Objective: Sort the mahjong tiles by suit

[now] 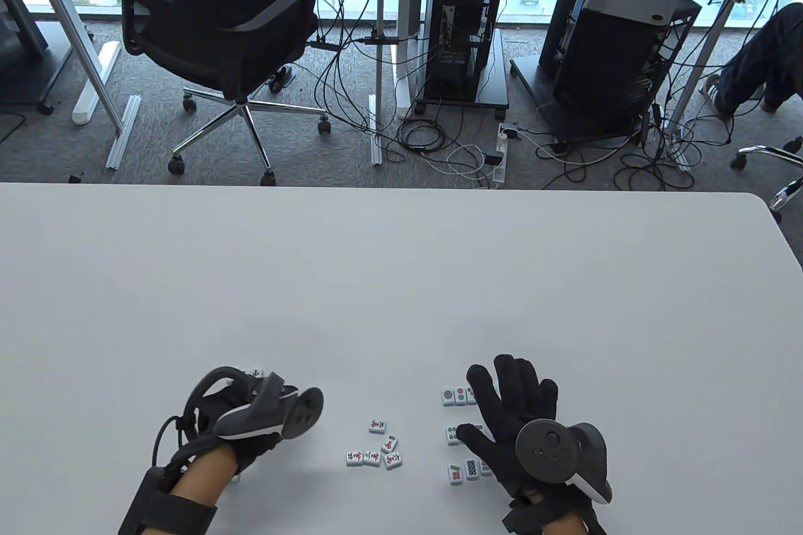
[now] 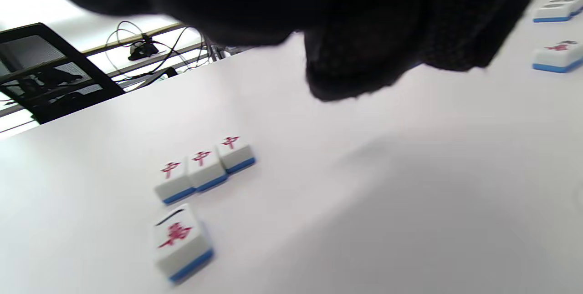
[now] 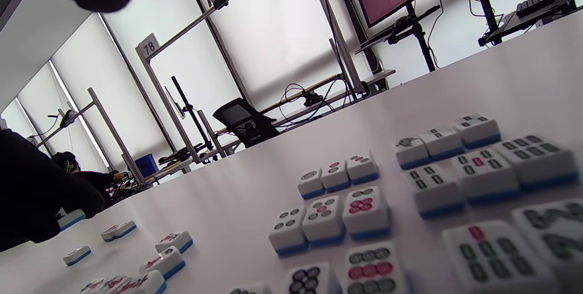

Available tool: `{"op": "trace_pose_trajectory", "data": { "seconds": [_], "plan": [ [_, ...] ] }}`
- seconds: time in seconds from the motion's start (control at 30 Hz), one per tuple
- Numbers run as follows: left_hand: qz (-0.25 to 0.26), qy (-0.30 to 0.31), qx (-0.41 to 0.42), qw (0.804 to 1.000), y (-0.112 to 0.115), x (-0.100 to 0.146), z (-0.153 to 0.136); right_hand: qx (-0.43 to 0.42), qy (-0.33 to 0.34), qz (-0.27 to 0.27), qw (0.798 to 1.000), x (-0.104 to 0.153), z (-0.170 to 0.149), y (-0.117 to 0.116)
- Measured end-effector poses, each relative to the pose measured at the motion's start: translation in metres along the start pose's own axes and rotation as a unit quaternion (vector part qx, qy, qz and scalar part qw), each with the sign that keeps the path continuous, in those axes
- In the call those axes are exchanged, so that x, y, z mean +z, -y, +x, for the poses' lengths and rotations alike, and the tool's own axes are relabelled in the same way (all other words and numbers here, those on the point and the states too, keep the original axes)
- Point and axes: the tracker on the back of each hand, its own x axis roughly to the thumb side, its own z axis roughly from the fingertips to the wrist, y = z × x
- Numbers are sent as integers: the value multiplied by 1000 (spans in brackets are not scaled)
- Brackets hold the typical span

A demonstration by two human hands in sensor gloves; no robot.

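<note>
My left hand (image 1: 241, 400) hovers at the table's near left; its tracker hides the fingers. In the left wrist view its fingers (image 2: 355, 71) hang blurred above the table, and I cannot tell if they hold a tile. Below them lie three red-character tiles (image 2: 205, 166) in a row and one character tile (image 2: 182, 239). Several loose character tiles (image 1: 376, 450) lie in the middle. My right hand (image 1: 477, 403) lies spread, holding nothing, over rows of circle tiles (image 1: 455, 396), the thumb touching one (image 1: 453, 434). The right wrist view shows circle tiles (image 3: 330, 216) and bamboo tiles (image 3: 483, 166) in rows.
The white table (image 1: 401, 284) stretches far beyond the tiles. Behind its far edge are an office chair (image 1: 226, 27), computer towers (image 1: 458, 21) and floor cables.
</note>
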Motion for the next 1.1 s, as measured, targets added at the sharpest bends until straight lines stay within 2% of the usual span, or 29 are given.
{"op": "trace_pose_trajectory", "data": {
  "seconds": [0.17, 0.43, 0.63, 1.1],
  "plan": [
    [-23, -48, 11, 998, 15, 8, -32, 2, -2, 0, 1000, 0, 0, 0],
    [-37, -70, 5, 997, 45, 2, -41, 5, -5, 5, 1000, 0, 0, -1],
    [-23, -83, 0, 996, 48, -4, -41, 5, -7, 5, 1000, 0, 0, 0],
    [-35, -97, -24, 994, 56, -8, -39, 3, -8, 6, 1000, -1, -1, 0]
  ]
}}
